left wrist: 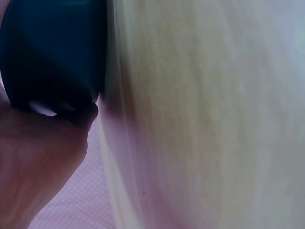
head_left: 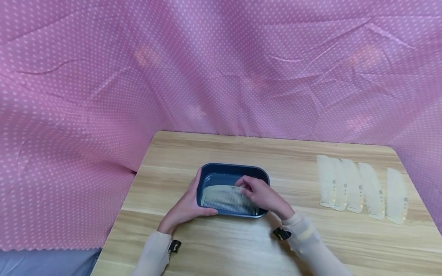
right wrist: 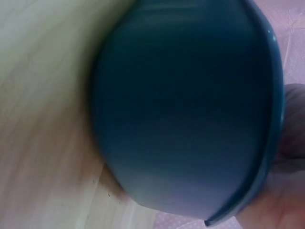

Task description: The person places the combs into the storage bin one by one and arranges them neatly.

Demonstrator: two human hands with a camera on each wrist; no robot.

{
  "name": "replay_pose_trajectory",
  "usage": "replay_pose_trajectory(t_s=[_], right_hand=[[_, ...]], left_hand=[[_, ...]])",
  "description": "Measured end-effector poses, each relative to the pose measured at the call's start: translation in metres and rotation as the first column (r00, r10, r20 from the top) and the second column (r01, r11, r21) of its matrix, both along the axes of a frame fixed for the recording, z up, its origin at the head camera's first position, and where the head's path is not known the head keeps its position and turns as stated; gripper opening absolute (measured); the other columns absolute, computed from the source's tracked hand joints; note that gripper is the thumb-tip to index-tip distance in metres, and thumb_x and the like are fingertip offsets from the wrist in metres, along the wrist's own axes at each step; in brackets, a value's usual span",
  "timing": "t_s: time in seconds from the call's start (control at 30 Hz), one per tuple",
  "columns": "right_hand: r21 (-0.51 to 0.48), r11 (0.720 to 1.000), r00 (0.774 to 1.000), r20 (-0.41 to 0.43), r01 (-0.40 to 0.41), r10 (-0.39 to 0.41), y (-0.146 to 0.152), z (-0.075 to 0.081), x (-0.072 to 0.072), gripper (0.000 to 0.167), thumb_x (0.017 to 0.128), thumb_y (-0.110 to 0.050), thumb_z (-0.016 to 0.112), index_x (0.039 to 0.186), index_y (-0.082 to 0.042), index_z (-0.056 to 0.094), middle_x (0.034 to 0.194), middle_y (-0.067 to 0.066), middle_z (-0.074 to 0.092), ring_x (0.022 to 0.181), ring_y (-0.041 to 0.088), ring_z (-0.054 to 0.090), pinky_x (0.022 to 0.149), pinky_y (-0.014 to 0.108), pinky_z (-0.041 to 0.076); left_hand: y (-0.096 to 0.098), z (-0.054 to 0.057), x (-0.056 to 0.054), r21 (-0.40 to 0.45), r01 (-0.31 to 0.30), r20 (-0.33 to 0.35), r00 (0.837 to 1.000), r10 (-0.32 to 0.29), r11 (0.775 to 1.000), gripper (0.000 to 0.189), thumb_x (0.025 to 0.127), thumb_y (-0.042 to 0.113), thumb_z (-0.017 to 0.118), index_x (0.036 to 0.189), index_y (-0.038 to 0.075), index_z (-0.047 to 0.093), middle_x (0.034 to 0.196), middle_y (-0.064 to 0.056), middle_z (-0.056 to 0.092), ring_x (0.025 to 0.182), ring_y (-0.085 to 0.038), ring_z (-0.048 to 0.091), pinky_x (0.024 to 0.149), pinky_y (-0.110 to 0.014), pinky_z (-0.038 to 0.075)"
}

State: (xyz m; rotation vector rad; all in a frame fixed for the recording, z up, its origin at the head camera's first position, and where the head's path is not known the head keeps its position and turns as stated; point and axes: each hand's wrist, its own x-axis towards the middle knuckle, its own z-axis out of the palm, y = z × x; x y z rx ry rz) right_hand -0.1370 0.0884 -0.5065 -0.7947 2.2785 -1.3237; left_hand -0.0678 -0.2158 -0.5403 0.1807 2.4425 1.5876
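Observation:
A dark blue rectangular box (head_left: 235, 165) stands on the table in the head view. My left hand (head_left: 184, 203) grips its left end, fingers along the side and thumb at the near rim. A pale translucent comb (head_left: 224, 199) lies inside, slanting across the box with its teeth towards me. Reaching over the right rim, my right hand (head_left: 259, 193) pinches the comb's upper right part with curled fingers. The left wrist view has the left hand (left wrist: 43, 157) against the box's dark wall (left wrist: 52, 47). In the right wrist view the box's outer wall (right wrist: 186, 109) hides most of the right hand (right wrist: 276, 200).
Several similar pale combs (head_left: 352, 188) lie in a row on the right of the wooden table (head_left: 221, 245), some overlapping. A pink dotted cloth (head_left: 221, 76) hangs behind the table and along its sides.

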Motion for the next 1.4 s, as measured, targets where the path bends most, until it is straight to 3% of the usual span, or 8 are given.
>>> replay_pose_trajectory(t_s=[0.2,0.33,0.6,0.9,1.07,1.4], right_hand=[[0.063,0.998,1.000,0.020,0.000,-0.002,-0.005,-0.001,0.003,0.019,0.107,0.000,0.064,0.123,-0.006,0.072,0.105,0.004,0.071,0.093,0.019,0.062,0.085,0.039,0.056],[0.132,0.991,0.998,-0.055,-0.011,0.018,-0.009,-0.004,0.005,0.019,0.106,0.002,0.067,0.120,-0.007,0.074,0.108,0.002,0.072,0.094,0.016,0.062,0.088,0.042,0.057],[0.168,0.986,0.990,-0.136,-0.001,0.024,-0.013,-0.008,0.010,0.020,0.103,0.002,0.071,0.119,-0.009,0.076,0.110,0.001,0.072,0.095,0.015,0.063,0.088,0.041,0.058],[0.247,0.969,0.969,-0.239,0.001,0.060,-0.015,-0.011,0.015,0.020,0.101,-0.004,0.075,0.120,-0.009,0.078,0.114,0.002,0.072,0.096,0.015,0.063,0.087,0.041,0.058],[0.291,0.957,0.956,-0.284,0.011,0.075,-0.016,-0.012,0.018,0.020,0.101,-0.010,0.078,0.121,-0.011,0.078,0.114,0.000,0.071,0.098,0.016,0.062,0.088,0.042,0.057],[0.306,0.951,0.957,-0.286,0.035,0.057,-0.018,-0.013,0.021,0.021,0.102,-0.017,0.079,0.123,-0.014,0.078,0.113,-0.002,0.070,0.098,0.015,0.061,0.086,0.040,0.056]], left_hand=[[0.000,-0.001,-0.001,-0.002,-0.007,0.011,1.000,0.008,1.000,0.147,0.078,0.024,0.102,0.175,0.037,-0.008,0.182,0.002,0.003,0.165,-0.028,0.009,0.127,-0.068,0.012],[0.000,-0.001,-0.001,-0.011,-0.007,0.007,1.000,0.007,1.000,0.147,0.078,0.027,0.102,0.174,0.040,-0.009,0.182,0.001,0.003,0.165,-0.028,0.010,0.127,-0.068,0.013],[0.004,0.007,-0.001,0.020,0.000,0.025,1.000,0.000,1.000,0.146,0.079,0.020,0.100,0.176,0.027,-0.009,0.182,-0.009,0.001,0.165,-0.033,0.007,0.127,-0.068,0.009],[0.000,0.001,0.000,-0.014,0.003,0.000,1.000,-0.003,1.000,0.147,0.077,0.037,0.102,0.172,0.047,-0.010,0.182,0.003,0.003,0.165,-0.026,0.010,0.128,-0.066,0.014],[0.000,0.002,0.001,-0.022,0.001,0.002,1.000,-0.001,1.000,0.146,0.078,0.038,0.102,0.173,0.046,-0.009,0.182,0.004,0.002,0.165,-0.025,0.008,0.128,-0.066,0.013],[0.000,0.003,0.003,-0.025,0.000,0.001,1.000,0.000,1.000,0.146,0.078,0.035,0.102,0.173,0.046,-0.010,0.182,0.004,0.001,0.165,-0.026,0.007,0.128,-0.066,0.013]])
